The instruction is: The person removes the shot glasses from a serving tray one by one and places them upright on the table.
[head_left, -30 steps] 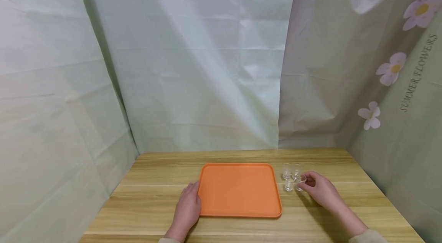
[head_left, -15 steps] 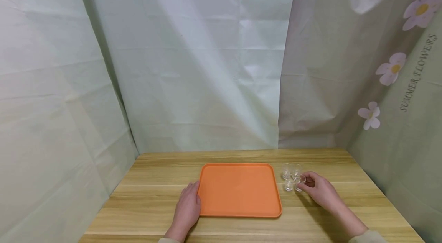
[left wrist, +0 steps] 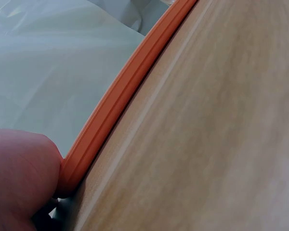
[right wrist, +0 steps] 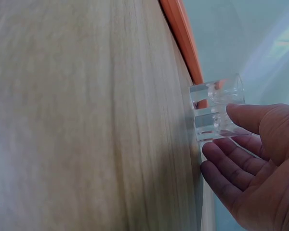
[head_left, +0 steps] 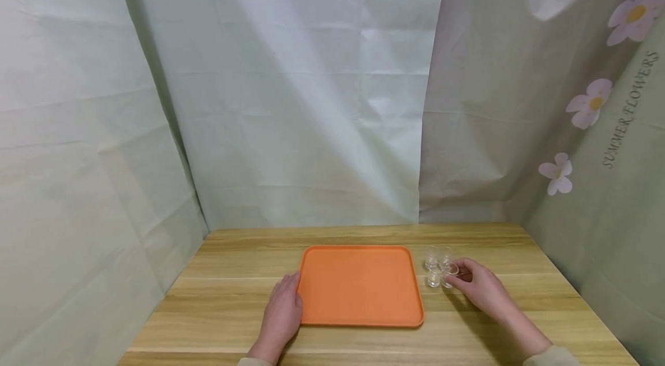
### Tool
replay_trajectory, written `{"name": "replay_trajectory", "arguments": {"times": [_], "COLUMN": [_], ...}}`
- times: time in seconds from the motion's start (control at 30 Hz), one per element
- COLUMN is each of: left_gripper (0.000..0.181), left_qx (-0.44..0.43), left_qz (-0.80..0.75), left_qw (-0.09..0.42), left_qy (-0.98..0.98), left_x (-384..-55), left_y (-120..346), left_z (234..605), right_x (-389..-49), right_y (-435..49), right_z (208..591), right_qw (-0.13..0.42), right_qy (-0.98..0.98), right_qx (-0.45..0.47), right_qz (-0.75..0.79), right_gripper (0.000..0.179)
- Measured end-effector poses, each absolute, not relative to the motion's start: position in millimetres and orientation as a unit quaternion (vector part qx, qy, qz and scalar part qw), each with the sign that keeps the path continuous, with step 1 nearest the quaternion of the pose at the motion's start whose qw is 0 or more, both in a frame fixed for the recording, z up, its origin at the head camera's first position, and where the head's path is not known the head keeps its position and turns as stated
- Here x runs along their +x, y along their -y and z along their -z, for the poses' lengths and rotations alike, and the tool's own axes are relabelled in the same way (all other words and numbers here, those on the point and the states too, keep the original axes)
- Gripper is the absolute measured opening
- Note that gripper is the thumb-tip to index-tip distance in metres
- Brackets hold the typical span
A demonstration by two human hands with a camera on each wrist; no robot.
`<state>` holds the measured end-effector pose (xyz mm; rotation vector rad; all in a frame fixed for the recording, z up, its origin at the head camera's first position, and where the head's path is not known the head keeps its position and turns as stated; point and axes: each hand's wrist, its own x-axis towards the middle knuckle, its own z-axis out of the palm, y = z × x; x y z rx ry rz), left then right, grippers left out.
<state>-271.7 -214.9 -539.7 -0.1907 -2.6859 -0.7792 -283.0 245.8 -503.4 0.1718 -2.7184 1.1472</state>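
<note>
Several small clear shot glasses stand upright, close together, just right of the orange tray [head_left: 361, 285]. My right hand [head_left: 482, 288] holds the front right shot glass [head_left: 448, 283] between thumb and index finger; its base looks to be on the table. The front left shot glass [head_left: 433, 279] stands beside it, with a back left shot glass [head_left: 431, 255] and a back right shot glass [head_left: 445, 253] behind. In the right wrist view, the thumb lies on the held glass [right wrist: 207, 126] while the other fingers curl loosely. My left hand [head_left: 282, 308] rests along the tray's left edge, fingers extended.
The tray lies flat on a wood-grain table [head_left: 234, 262]. Pale green cloth [head_left: 312, 123] hangs behind and at both sides, with printed flowers [head_left: 556, 174] on the right.
My right hand has slid the held shot glass slightly left, closer to the front left one. The left hand and the tray have stayed put.
</note>
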Motion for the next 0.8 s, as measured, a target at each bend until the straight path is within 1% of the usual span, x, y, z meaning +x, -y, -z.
{"name": "replay_trajectory", "arguments": {"times": [0.1,0.33,0.5,0.8], "left_gripper": [0.045,0.045,0.045,0.046], "left_qx": [-0.065,-0.076,-0.079,-0.083], "left_qz": [0.273,0.274,0.268,0.26], "left_qw": [0.165,0.177,0.187,0.176], "left_qy": [0.945,0.942,0.942,0.946], "left_x": [-272.6,-273.4,-275.1,-277.4], "left_y": [214.6,215.1,217.7,220.1], "left_z": [539.8,542.0,544.4,536.4], "right_x": [-282.4,-280.1,-279.9,-274.0], "right_y": [-246.3,-247.6,-245.1,-234.5], "right_z": [503.5,499.1,492.0,475.7], "right_qw": [0.093,0.097,0.112,0.157], "right_qy": [0.915,0.916,0.915,0.922], "right_qx": [0.057,0.059,0.074,0.095], "right_qz": [-0.388,-0.386,-0.38,-0.341], "right_gripper": [0.036,0.055,0.059,0.061]}}
